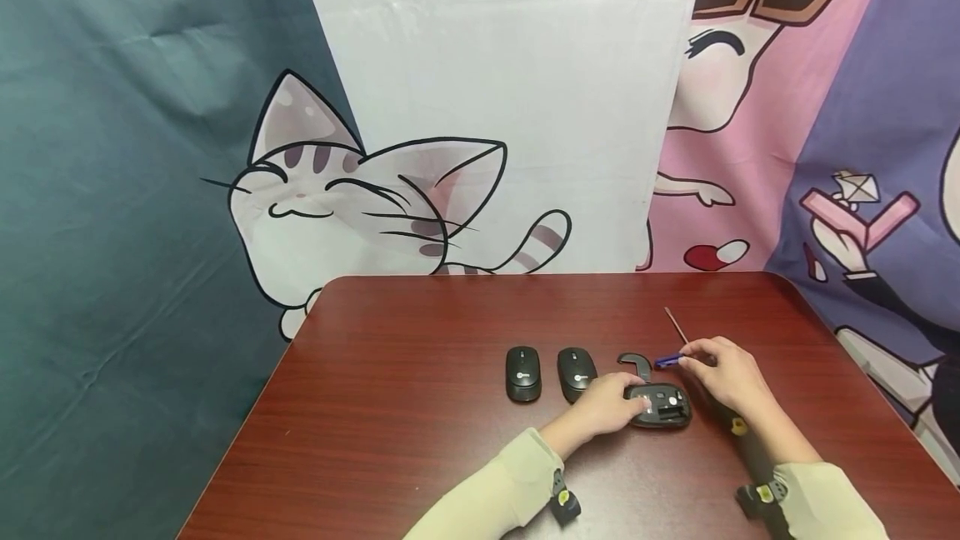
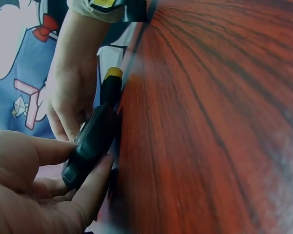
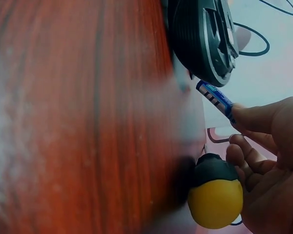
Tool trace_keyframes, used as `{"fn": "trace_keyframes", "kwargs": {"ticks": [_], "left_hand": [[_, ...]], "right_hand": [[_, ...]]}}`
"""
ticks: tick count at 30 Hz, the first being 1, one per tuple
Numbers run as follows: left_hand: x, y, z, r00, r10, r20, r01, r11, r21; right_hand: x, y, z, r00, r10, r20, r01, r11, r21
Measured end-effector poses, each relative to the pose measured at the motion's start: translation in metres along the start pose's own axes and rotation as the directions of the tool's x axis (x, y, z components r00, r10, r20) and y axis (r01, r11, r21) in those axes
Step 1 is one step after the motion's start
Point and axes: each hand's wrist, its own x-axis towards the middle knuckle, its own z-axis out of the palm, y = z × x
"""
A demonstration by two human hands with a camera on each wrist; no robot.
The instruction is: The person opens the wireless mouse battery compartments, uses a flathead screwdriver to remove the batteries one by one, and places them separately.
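Left hand (image 2: 29, 195), lower left of left-wrist view, pinches mouse (image 2: 92, 141); right hand (image 1: 727, 377) pinches battery (image 3: 216, 100) by end only, so could slip; bump might send screwdriver (image 3: 216, 202) rolling.

A wide lane of tabletop (image 1: 375, 390) runs left of the two black mice (image 1: 522, 373), which leave only a slim gap between them. The left hand (image 1: 603, 403) and the upturned mouse (image 1: 663, 407) close off the middle — the curved cover (image 1: 639, 363) lies just beyond. Next, the battery (image 1: 666, 362) and right hand (image 1: 723, 369) narrow the way, the screwdriver (image 3: 216, 202) close beside that hand; farther right, tabletop opens again.
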Motion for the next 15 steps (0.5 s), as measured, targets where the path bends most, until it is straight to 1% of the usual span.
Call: {"fn": "trace_keyframes", "kwargs": {"ticks": [3, 9, 12, 15], "left_hand": [[0.001, 0.003, 0.001, 0.999, 0.033, 0.003, -0.034, 0.993, 0.11], [0.002, 0.011, 0.005, 1.0, 0.027, -0.015, -0.023, 0.968, 0.248], [0.002, 0.014, 0.006, 0.999, 0.033, -0.029, -0.023, 0.95, 0.311], [0.002, 0.018, 0.007, 0.998, 0.049, -0.039, -0.03, 0.924, 0.382]], "right_hand": [[0.001, 0.002, 0.0, 1.0, -0.003, 0.011, 0.003, 1.0, -0.008], [0.004, 0.007, -0.001, 0.998, -0.025, 0.066, 0.026, 0.999, -0.022], [0.004, 0.009, 0.0, 0.996, -0.029, 0.09, 0.032, 0.999, -0.031], [0.005, 0.011, 0.001, 0.994, -0.017, 0.104, 0.021, 0.999, -0.039]]}}
